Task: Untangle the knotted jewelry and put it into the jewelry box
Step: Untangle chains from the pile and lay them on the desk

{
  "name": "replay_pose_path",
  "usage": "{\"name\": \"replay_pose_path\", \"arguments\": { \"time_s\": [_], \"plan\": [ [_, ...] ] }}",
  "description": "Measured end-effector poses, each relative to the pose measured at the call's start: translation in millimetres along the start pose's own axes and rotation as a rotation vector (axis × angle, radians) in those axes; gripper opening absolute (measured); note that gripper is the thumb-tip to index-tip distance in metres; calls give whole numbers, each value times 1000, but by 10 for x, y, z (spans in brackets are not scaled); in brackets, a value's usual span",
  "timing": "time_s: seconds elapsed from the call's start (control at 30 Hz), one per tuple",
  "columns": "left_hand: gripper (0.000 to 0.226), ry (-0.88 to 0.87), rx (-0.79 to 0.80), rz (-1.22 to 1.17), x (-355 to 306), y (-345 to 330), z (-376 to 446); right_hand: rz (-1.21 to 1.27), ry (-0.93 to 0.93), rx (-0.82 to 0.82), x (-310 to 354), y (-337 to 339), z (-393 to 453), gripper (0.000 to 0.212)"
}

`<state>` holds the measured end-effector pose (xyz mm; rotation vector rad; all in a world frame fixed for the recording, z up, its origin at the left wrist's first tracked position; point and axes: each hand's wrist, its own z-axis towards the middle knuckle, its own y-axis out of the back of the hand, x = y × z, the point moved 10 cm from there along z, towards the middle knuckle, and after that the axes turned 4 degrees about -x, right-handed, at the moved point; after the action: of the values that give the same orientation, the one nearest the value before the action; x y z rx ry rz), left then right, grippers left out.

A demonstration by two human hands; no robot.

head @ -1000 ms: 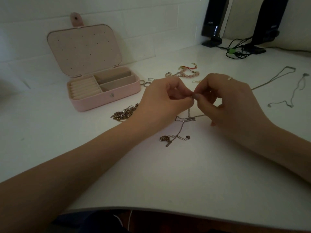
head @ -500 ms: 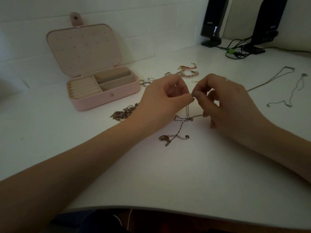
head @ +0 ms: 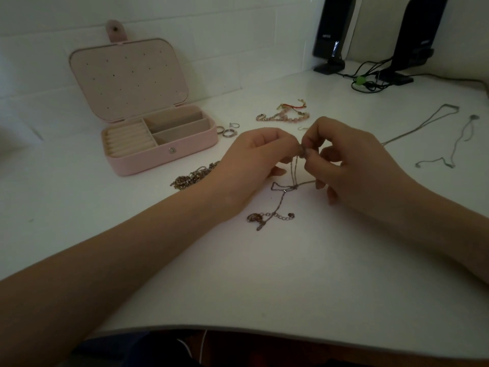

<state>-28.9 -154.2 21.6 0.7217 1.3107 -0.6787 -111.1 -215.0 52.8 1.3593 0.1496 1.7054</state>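
Knotted thin silver chain (head: 284,193) hangs below both hands' pinching fingers (head: 304,152), its knot just above the white table (head: 264,274); gentle opposing teasing, not yanking, should loosen it.

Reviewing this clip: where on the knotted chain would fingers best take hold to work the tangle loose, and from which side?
Likely right at the knot, from above: it lies flat on the white table, with strands branching left, right and down to the clasp end. Both the left hand and right hand pinch the chain above it.
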Motion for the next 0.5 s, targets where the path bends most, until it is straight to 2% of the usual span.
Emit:
{"name": "replay_pose_path", "arguments": {
  "time_s": [0.13,0.23,0.37,0.5],
  "plan": [
    [22,90,14,-131,21,-27,-2,-66,17,-37,-26,52,4,6],
    [22,109,-3,-174,8,18,-4,-23,-34,-80,-119,115,18,7],
    [26,126,10,-201,32,15,3,317,-158,-83,-211,115,62,12],
    [32,44,3,-115,22,23,11,705,-358,-48,-323,48,69,22]
  ]
}}
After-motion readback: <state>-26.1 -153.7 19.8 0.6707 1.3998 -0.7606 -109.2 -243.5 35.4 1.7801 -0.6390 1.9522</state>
